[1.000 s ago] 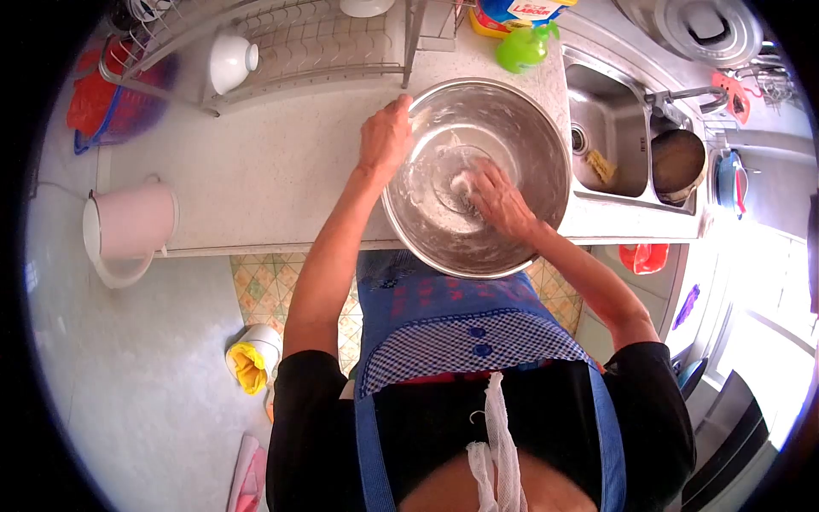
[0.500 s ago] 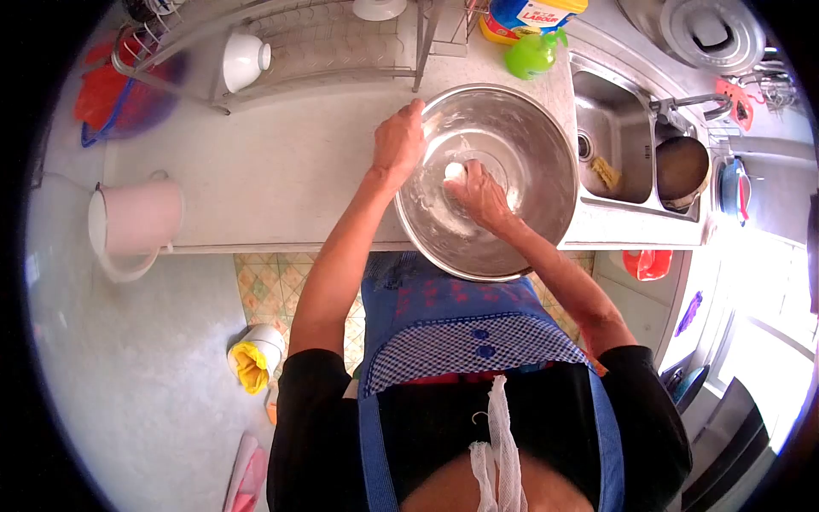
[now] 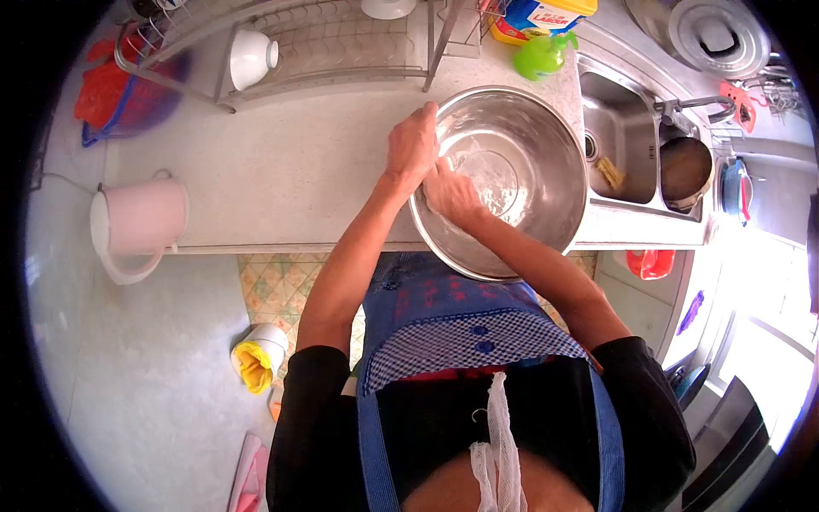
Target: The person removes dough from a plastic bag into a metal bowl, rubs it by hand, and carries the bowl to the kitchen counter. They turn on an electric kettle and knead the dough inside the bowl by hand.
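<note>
A wide stainless steel bowl (image 3: 546, 205) rests at the counter's front edge, tipped a little towards me. Wet-looking whitish smears coat its bottom. My left hand (image 3: 413, 147) is closed over the bowl's left rim. Inside, against the left wall just below that hand, my right hand (image 3: 454, 194) presses with its fingers bent and closed. The small white lump that showed at its fingertips half a second ago is now hidden behind the fingers and the left hand.
A pink pitcher (image 3: 145, 218) stands on the left. Behind are a wire dish rack (image 3: 341, 75) with white bowls, a green pump bottle (image 3: 541, 58) and a detergent tub (image 3: 533, 19). On the right, the double sink (image 3: 618, 128) holds a yellow sponge (image 3: 610, 172) and a pan (image 3: 685, 169).
My right hand has moved from the bowl's middle to its left wall, close to my left hand. The white lump has gone out of sight. The bowl appears slightly further right.
</note>
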A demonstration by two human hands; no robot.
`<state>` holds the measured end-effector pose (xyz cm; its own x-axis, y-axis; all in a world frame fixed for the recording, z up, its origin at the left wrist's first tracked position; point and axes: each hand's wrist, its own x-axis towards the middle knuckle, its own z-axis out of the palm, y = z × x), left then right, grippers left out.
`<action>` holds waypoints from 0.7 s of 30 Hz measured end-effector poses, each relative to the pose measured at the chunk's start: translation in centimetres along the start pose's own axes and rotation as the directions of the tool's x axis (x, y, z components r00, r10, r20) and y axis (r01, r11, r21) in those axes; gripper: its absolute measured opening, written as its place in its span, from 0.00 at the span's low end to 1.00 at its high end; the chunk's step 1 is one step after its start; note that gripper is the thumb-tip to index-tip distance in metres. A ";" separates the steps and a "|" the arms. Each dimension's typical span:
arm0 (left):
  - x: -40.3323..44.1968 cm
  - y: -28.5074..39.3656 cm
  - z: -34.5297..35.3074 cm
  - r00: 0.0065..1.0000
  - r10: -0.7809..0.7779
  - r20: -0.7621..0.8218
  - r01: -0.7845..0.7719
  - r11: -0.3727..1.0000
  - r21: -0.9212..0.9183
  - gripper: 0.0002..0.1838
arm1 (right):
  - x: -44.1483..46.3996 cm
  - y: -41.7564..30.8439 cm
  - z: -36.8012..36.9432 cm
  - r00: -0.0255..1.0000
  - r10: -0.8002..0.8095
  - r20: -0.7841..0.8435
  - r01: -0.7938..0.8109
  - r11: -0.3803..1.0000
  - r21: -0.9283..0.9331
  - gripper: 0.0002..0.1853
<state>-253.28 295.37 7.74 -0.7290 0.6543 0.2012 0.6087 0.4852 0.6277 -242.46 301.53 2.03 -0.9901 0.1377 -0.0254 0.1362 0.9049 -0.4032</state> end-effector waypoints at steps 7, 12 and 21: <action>0.6 -0.3 0.6 0.997 0.062 -0.043 -0.060 0.997 0.051 0.10 | 3.4 3.9 -1.0 0.960 0.092 0.264 -0.152 0.964 0.218 0.16; 0.7 -0.6 1.4 0.995 0.085 -0.047 -0.082 0.995 0.061 0.11 | 0.9 5.6 -1.3 0.980 0.094 -0.178 -0.057 0.978 0.199 0.24; 0.5 -0.1 0.8 0.999 0.037 -0.008 -0.037 0.998 0.051 0.12 | -3.7 1.3 -3.8 0.998 -0.060 -0.024 0.064 0.913 0.402 0.29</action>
<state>-253.47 296.14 7.23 -0.7084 0.6670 0.2308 0.6504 0.4899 0.5805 -238.53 303.69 5.05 -0.9955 0.0929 0.0204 0.0477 0.6737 -0.7374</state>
